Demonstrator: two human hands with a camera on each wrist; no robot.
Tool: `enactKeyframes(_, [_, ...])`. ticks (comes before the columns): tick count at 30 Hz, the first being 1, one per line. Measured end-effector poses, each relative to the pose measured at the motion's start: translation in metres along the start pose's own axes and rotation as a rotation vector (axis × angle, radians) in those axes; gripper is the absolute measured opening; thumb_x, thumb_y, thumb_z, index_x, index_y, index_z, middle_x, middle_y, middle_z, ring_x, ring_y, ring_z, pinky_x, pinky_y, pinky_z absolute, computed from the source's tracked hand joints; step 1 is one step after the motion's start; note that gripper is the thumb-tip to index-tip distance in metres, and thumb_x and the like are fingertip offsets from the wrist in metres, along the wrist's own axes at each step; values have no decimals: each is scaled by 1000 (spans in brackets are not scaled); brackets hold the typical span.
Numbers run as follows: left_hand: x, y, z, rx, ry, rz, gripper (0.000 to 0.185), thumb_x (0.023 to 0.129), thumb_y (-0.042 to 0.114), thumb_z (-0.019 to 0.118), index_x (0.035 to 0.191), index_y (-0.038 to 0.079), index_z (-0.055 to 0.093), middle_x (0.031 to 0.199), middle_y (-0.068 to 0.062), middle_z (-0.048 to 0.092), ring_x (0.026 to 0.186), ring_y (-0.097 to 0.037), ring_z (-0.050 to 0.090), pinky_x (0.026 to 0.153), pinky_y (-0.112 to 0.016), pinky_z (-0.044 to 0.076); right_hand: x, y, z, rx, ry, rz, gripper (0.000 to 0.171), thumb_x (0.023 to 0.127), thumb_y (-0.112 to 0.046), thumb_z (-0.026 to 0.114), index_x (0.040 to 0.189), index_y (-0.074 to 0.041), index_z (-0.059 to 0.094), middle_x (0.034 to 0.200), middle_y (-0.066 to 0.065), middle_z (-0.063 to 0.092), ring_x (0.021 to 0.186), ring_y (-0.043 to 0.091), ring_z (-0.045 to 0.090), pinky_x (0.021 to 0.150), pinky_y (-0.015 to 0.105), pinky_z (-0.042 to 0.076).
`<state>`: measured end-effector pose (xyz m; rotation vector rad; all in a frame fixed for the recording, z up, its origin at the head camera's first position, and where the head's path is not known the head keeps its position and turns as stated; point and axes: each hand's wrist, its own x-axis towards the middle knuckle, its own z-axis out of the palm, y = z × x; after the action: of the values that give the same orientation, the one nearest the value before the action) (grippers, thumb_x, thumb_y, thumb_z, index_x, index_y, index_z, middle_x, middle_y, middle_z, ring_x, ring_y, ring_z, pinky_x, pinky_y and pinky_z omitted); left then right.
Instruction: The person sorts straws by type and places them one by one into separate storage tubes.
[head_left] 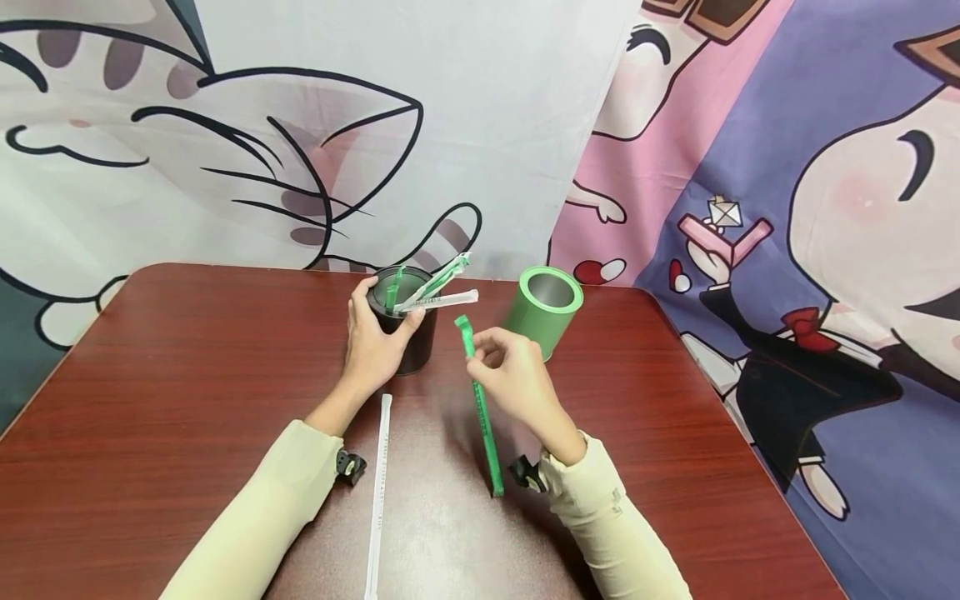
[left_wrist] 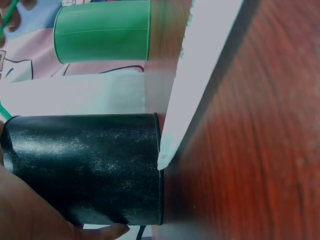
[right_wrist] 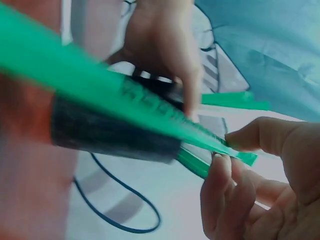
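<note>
Green straw (head_left: 480, 408) is pinched near its top by the right hand (head_left: 517, 379), while the left hand (head_left: 375, 346) grips the black cup (head_left: 412, 346) holding wrapped straws (head_left: 435, 287).

White straw (head_left: 377, 492) cut off at bottom edge.

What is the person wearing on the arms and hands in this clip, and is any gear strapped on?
Both arms wear long, pale cream sleeves: left sleeve, right sleeve. The left hand and right hand are bare, with no gloves. A small black device sits at each wrist: left, right.
</note>
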<state>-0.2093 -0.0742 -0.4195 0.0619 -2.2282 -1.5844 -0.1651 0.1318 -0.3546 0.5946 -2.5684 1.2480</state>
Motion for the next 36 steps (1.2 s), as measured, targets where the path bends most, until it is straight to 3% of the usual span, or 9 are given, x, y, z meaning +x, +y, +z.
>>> enactKeyframes(6, [0,0,0,0,3,2,85,84,52,73,149,22,28,147,-11,35,135,-33,35,103,-54,33,3,-13,-19,79,177,-102,12,80,1,72,91,-3,69,75,4,64,55,14,55,53,24,45])
enactKeyframes(12, [0,-2,0,0,0,-1,85,84,52,73,149,23,27,147,-11,35,135,-34,36,103,-55,33,5,-28,-34,267,335,-181,11,82,6,69,89,2,62,75,8,62,55,14,57,48,22,43])
enactKeyframes(20, [-1,-1,1,7,-1,-5,85,84,52,74,149,24,27,146,-10,35,134,-33,36,104,-54,33,9,-39,-46,415,499,-246,13,85,7,66,95,11,59,88,8,65,60,15,61,50,23,51])
enactKeyframes(26, [0,-1,1,3,3,1,85,84,53,74,149,24,27,146,-10,36,134,-33,36,104,-53,32,12,-42,-49,456,545,-323,17,88,2,66,94,13,55,88,5,70,62,17,65,39,24,44])
enactKeyframes(32, [0,-1,1,-6,7,7,85,84,51,74,149,22,28,146,-11,35,135,-33,35,105,-54,32,17,-41,-47,511,538,-352,17,87,3,66,95,13,54,89,20,69,66,17,67,39,27,46])
enactKeyframes(36, [0,-1,1,-12,9,11,84,84,49,75,149,21,28,146,-11,35,135,-33,35,105,-53,32,19,-40,-43,525,531,-338,17,87,4,65,95,14,54,89,15,68,65,16,66,40,28,47])
